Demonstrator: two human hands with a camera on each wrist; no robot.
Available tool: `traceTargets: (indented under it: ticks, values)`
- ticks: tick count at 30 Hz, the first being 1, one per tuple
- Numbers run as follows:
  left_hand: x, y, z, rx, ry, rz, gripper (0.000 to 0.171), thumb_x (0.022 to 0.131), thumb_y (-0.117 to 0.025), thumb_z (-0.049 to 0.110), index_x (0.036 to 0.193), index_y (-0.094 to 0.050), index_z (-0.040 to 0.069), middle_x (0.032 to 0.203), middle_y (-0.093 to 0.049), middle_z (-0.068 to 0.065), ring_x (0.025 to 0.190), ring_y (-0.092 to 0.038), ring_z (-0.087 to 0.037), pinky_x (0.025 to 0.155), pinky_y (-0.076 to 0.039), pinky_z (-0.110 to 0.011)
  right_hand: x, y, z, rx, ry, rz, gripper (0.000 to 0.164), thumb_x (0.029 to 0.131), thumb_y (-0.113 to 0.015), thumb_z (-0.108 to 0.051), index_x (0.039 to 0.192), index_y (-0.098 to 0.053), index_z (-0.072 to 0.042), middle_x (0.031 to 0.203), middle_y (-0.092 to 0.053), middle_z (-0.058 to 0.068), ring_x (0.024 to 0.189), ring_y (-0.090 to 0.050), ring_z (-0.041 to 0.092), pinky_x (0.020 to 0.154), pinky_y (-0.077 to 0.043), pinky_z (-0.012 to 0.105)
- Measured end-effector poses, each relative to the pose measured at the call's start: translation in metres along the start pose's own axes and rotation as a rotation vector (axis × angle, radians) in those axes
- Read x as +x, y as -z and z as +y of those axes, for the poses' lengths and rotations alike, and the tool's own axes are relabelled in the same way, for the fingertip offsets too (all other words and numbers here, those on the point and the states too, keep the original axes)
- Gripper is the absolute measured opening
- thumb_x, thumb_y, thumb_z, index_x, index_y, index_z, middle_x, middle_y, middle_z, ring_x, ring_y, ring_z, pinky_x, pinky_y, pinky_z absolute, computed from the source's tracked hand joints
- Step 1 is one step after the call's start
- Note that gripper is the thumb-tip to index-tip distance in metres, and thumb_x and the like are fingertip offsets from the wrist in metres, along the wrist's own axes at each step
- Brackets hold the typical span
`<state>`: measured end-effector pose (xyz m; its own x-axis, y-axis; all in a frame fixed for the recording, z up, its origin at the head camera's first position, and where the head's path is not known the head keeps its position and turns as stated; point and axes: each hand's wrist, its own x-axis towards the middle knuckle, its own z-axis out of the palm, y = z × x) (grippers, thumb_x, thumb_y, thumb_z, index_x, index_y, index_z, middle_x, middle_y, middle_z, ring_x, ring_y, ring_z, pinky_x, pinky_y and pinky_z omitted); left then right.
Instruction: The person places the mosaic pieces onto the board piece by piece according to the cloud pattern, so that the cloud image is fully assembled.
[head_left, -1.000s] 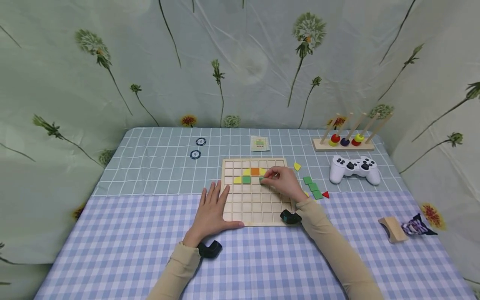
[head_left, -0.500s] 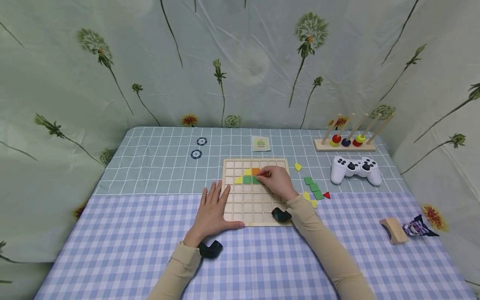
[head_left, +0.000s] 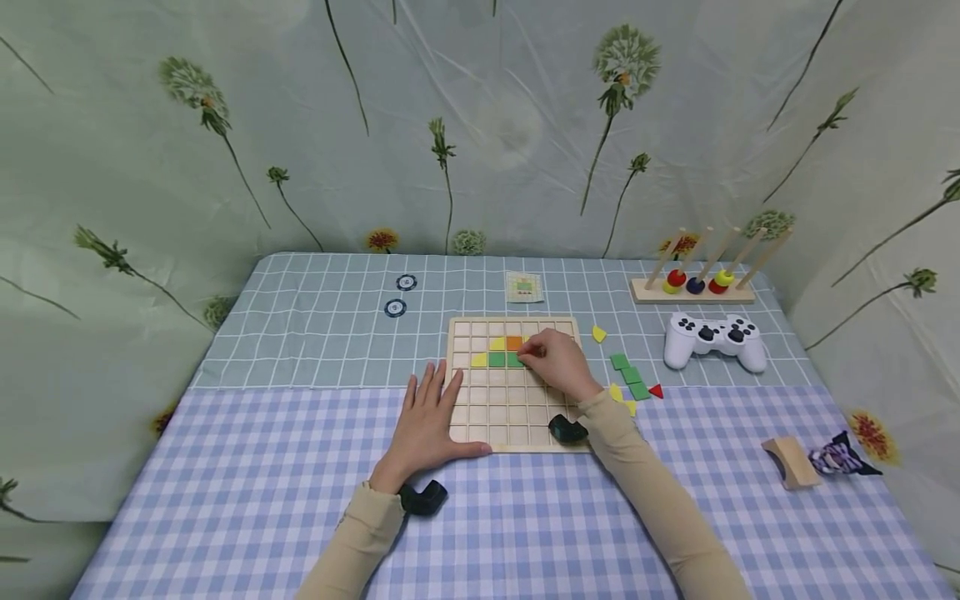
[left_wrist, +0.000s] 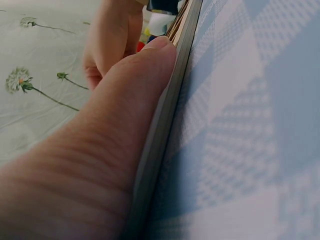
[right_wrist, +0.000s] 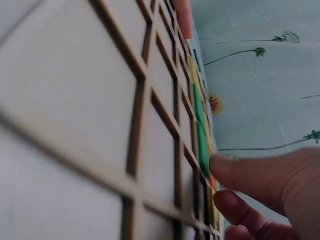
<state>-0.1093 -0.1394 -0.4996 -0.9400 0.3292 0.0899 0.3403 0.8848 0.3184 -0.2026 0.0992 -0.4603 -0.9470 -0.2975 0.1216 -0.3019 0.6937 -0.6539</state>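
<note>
A square wooden grid board (head_left: 498, 414) lies in the middle of the table. My left hand (head_left: 426, 419) lies spread along its left side, the thumb by the front edge; the left wrist view shows that thumb (left_wrist: 145, 65) against the board's rim. On the board, two green square tiles (head_left: 497, 359) sit side by side, right of a yellow tile (head_left: 479, 360). Behind them are an orange square (head_left: 514, 342) and another yellow tile (head_left: 497, 342). My right hand (head_left: 560, 364) has thumb and curled fingers at the right-hand green tile (right_wrist: 202, 145), partly covering it.
Right of the board lie loose green tiles (head_left: 632, 376), yellow pieces (head_left: 599, 334) and a red triangle (head_left: 656, 391). Farther right are a white game controller (head_left: 715, 342), a peg stand (head_left: 692, 292) and a wooden arch block (head_left: 792, 462). A pattern card (head_left: 524, 287) and two round chips (head_left: 395, 307) lie behind.
My right hand has moved slightly left and brought a green tile into the cell beside the first green one. Its fingers stay there. The left hand has kept its place.
</note>
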Motion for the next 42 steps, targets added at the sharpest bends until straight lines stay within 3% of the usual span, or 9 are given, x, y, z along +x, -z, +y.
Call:
traceTargets:
  ticks: [6,12,17,23,30,36,42]
  values:
    - [0.0,0.0,0.001,-0.005,-0.003,0.005,0.121,0.063,-0.053,0.087,0.152,-0.022,0.009,0.156,-0.009,-0.017,0.143,0.001,-0.031,0.112,0.002,-0.049,-0.019,0.024,0.013,0.041,0.001,0.023,0.009,0.084,-0.073,-0.016,0.088,-0.074,-0.008,0.084,-0.064,0.002,0.072,-0.055,0.019,0.064,-0.046,0.034]
    - [-0.001,0.001,0.001,-0.019,-0.009,0.023,0.121,0.064,-0.055,0.085,0.151,-0.023,0.008,0.156,-0.01,-0.018,0.143,-0.001,-0.032,0.112,0.0,-0.05,-0.041,0.052,0.035,-0.001,-0.034,0.039,0.012,0.085,-0.073,-0.016,0.091,-0.073,-0.006,0.081,-0.064,0.002,0.065,-0.051,0.017,0.059,-0.041,0.031]
    - [-0.001,0.002,0.001,-0.012,-0.007,0.014,0.122,0.063,-0.056,0.085,0.152,-0.021,0.009,0.156,-0.009,-0.017,0.143,0.0,-0.032,0.112,0.002,-0.049,-0.06,0.071,0.052,-0.013,-0.121,-0.025,0.012,0.086,-0.071,-0.015,0.093,-0.073,-0.005,0.081,-0.062,0.003,0.067,-0.048,0.019,0.059,-0.04,0.032]
    - [0.0,0.0,0.001,-0.007,-0.01,0.022,0.122,0.063,-0.055,0.086,0.152,-0.022,0.009,0.156,-0.01,-0.017,0.143,0.0,-0.032,0.112,0.002,-0.049,-0.075,0.077,0.066,0.023,-0.196,-0.106,0.014,0.085,-0.073,-0.014,0.094,-0.073,-0.005,0.08,-0.058,0.003,0.072,-0.048,0.021,0.062,-0.039,0.031]
    - [0.0,0.0,0.0,-0.01,-0.014,0.021,0.122,0.063,-0.053,0.087,0.152,-0.022,0.009,0.156,-0.009,-0.018,0.143,0.0,-0.032,0.112,0.002,-0.049,-0.087,0.077,0.072,0.038,-0.117,-0.174,0.021,0.077,-0.08,-0.016,0.096,-0.074,-0.008,0.085,-0.057,0.001,0.075,-0.048,0.019,0.064,-0.041,0.03]
    - [0.0,0.002,0.001,-0.01,-0.014,0.021,0.121,0.064,-0.058,0.083,0.151,-0.022,0.008,0.156,-0.01,-0.018,0.143,-0.001,-0.032,0.112,0.002,-0.049,-0.087,0.076,0.069,-0.004,-0.048,-0.18,0.02,0.075,-0.081,-0.012,0.092,-0.073,-0.006,0.085,-0.058,0.001,0.071,-0.046,0.018,0.06,-0.039,0.028]
    - [-0.001,0.003,0.001,-0.011,-0.016,0.017,0.121,0.064,-0.058,0.082,0.151,-0.022,0.007,0.155,-0.011,-0.019,0.142,-0.002,-0.033,0.112,0.001,-0.049,-0.085,0.077,0.063,0.005,-0.047,-0.208,0.02,0.074,-0.081,-0.008,0.083,-0.064,-0.01,0.075,-0.053,0.0,0.066,-0.046,0.017,0.057,-0.038,0.028]
